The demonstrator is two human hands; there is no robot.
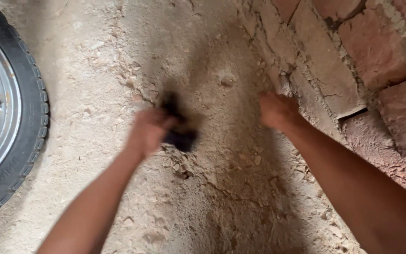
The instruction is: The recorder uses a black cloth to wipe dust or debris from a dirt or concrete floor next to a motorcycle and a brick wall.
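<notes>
At frame centre the left hand (149, 130), blurred, grips a dark tool (178, 131) over the cracked dirt floor (203, 197). The right hand (277, 111) is empty, fingers loosely curled, beside the brick wall (353, 61). A tyre (29, 117) fills the left edge.

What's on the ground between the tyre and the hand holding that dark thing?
Only bare, dusty ground with small stone chips, seen in the head view, between tyre and left hand.

Brick wall (353, 56) hems the right; wheel (5, 108) left (open ground (95, 56) between).
</notes>
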